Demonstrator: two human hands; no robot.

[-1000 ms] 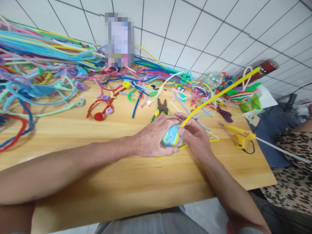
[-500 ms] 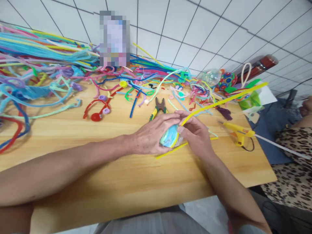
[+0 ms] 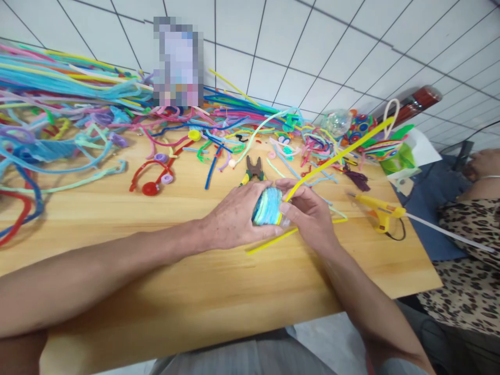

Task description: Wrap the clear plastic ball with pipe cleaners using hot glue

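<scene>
Blue-wound, the bundle [image 3: 267,208] sits over the table [image 3: 195,297] in my half-curled left hand [image 3: 234,216]; my right hand [image 3: 308,213], nearly closed, pinches a yellow stem [image 3: 340,157] at its side. Pliers [image 3: 253,166] lie just beyond, then coloured stems [image 3: 70,78] along the tiled wall [image 3: 234,26].

Rounded blue-wound object [image 3: 269,209], long yellow strip [image 3: 344,153] slanting away

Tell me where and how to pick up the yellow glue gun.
Probably best by its handle, the right hand, once free, coming from the near edge of the table: the yellow glue gun lies with that handle toward this edge, nozzle pointing left and white stick jutting right.
</scene>
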